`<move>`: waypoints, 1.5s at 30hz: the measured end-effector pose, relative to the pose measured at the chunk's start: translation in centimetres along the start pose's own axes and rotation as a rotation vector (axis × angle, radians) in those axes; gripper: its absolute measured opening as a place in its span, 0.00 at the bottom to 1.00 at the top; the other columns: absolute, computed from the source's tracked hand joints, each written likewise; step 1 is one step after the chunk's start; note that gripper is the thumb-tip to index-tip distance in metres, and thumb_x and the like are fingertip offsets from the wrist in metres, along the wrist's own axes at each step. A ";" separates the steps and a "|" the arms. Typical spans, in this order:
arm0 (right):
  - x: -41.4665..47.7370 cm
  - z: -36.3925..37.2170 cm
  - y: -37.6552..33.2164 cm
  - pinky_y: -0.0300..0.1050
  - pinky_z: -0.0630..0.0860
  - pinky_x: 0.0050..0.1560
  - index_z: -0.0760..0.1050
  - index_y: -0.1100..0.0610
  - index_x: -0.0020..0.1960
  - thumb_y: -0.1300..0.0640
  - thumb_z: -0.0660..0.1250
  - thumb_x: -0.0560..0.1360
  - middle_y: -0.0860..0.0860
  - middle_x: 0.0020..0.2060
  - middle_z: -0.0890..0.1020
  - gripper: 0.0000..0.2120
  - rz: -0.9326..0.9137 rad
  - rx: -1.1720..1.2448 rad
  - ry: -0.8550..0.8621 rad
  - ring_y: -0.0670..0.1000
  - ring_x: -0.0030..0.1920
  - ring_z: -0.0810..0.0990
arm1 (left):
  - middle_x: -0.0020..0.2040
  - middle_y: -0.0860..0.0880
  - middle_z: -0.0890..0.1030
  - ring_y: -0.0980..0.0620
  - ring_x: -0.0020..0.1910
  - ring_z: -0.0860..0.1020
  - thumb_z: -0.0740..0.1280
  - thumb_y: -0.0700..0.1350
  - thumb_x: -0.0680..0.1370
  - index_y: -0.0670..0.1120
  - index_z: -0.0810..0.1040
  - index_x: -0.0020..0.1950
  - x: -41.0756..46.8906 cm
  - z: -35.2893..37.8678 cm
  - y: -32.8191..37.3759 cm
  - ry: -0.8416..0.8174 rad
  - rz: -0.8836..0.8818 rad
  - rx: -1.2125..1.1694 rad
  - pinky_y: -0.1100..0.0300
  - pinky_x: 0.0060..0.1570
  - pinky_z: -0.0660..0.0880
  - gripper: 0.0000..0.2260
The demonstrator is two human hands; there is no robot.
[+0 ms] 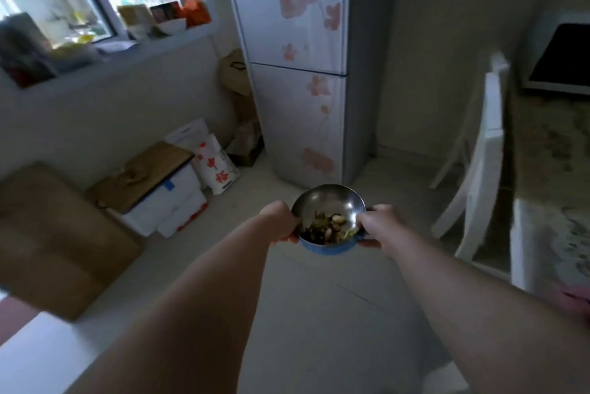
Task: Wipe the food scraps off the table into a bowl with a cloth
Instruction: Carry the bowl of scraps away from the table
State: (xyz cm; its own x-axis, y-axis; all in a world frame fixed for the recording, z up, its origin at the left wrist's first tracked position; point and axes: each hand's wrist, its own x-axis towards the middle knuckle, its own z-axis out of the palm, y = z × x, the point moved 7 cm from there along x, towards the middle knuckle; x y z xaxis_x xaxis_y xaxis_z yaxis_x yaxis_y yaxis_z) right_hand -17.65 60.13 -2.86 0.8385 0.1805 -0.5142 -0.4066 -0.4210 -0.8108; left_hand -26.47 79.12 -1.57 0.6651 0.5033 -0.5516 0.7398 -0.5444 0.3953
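Note:
A small bowl (332,200), shiny metal inside and blue outside, is held out in front of me above the floor. Food scraps (325,227) lie in its near half: dark bits, pale nuts, some green. My left hand (278,218) grips the bowl's left rim. On the right rim my right hand (378,224) is closed with fingers under the bowl. Both arms are stretched forward. The table (552,164) with a patterned top stands at the far right edge. No cloth is in sight.
A flowered fridge (300,74) stands straight ahead. White chairs (479,151) stand by the table at right. White boxes with a wooden board (153,180) and a sack (217,167) sit on the floor at left. A brown board (54,234) leans at near left.

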 end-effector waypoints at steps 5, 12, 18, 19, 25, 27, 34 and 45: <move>1.9 11.4 -3.1 0.47 0.81 0.40 0.80 0.56 0.44 0.56 0.65 0.74 0.56 0.45 0.82 0.06 -0.143 -0.185 -0.216 0.53 0.43 0.80 | 0.43 0.42 0.86 0.45 0.41 0.82 0.61 0.40 0.76 0.38 0.83 0.46 3.0 -6.3 -9.8 0.214 -0.132 -0.121 0.54 0.43 0.79 0.11; 6.2 22.2 -9.3 0.45 0.72 0.42 0.79 0.55 0.50 0.47 0.56 0.79 0.55 0.46 0.83 0.16 -0.422 -0.533 -0.339 0.59 0.47 0.80 | 0.37 0.44 0.84 0.47 0.39 0.82 0.60 0.41 0.73 0.41 0.82 0.40 7.8 -13.7 -16.6 0.423 -0.214 -0.164 0.54 0.41 0.79 0.11; 9.8 29.6 -14.2 0.51 0.78 0.55 0.74 0.47 0.65 0.45 0.58 0.79 0.50 0.54 0.83 0.17 -0.463 -0.601 -0.518 0.54 0.53 0.81 | 0.39 0.42 0.82 0.44 0.41 0.81 0.60 0.42 0.73 0.40 0.81 0.42 11.2 -18.9 -20.4 0.515 -0.253 -0.198 0.49 0.44 0.80 0.11; 10.1 31.2 -14.9 0.54 0.78 0.56 0.73 0.46 0.66 0.46 0.58 0.79 0.50 0.53 0.83 0.17 -0.450 -0.573 -0.553 0.54 0.53 0.82 | 0.39 0.42 0.82 0.43 0.41 0.81 0.60 0.42 0.72 0.40 0.81 0.43 11.7 -19.7 -21.2 0.533 -0.264 -0.218 0.49 0.44 0.80 0.11; 12.3 43.3 -19.3 0.58 0.78 0.56 0.71 0.49 0.67 0.48 0.60 0.78 0.53 0.55 0.81 0.18 -0.409 -0.596 -0.679 0.56 0.54 0.80 | 0.41 0.41 0.83 0.43 0.42 0.81 0.60 0.42 0.73 0.38 0.81 0.44 16.3 -25.7 -28.2 0.573 -0.389 -0.308 0.51 0.43 0.79 0.11; 13.2 47.7 -20.8 0.57 0.79 0.55 0.75 0.54 0.62 0.48 0.61 0.78 0.54 0.53 0.82 0.16 -0.427 -0.624 -0.685 0.56 0.54 0.81 | 0.41 0.41 0.83 0.43 0.42 0.81 0.61 0.43 0.74 0.38 0.80 0.44 18.4 -28.0 -31.2 0.578 -0.433 -0.344 0.53 0.41 0.78 0.11; 17.0 63.6 -24.7 0.52 0.79 0.51 0.70 0.48 0.52 0.49 0.59 0.80 0.51 0.49 0.79 0.05 -0.307 -0.618 -0.734 0.54 0.50 0.81 | 0.42 0.42 0.82 0.44 0.40 0.78 0.60 0.42 0.74 0.38 0.80 0.46 28.1 -36.2 -42.3 0.540 -0.514 -0.351 0.56 0.36 0.71 0.11; 28.6 80.4 -27.6 0.44 0.79 0.36 0.71 0.54 0.64 0.59 0.57 0.79 0.58 0.55 0.80 0.15 0.010 -0.290 -0.585 0.58 0.49 0.83 | 0.38 0.42 0.82 0.41 0.44 0.82 0.59 0.47 0.80 0.41 0.78 0.39 43.4 -44.5 -49.9 0.506 -0.485 -0.847 0.49 0.46 0.79 0.15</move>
State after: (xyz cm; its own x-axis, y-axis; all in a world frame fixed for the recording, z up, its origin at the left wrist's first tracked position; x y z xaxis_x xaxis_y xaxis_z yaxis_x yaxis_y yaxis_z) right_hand -11.63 148.38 -17.60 0.4662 0.5951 -0.6546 -0.2304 -0.6327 -0.7393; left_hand -30.06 157.97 -12.56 0.1065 0.8615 -0.4964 0.6349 0.3253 0.7008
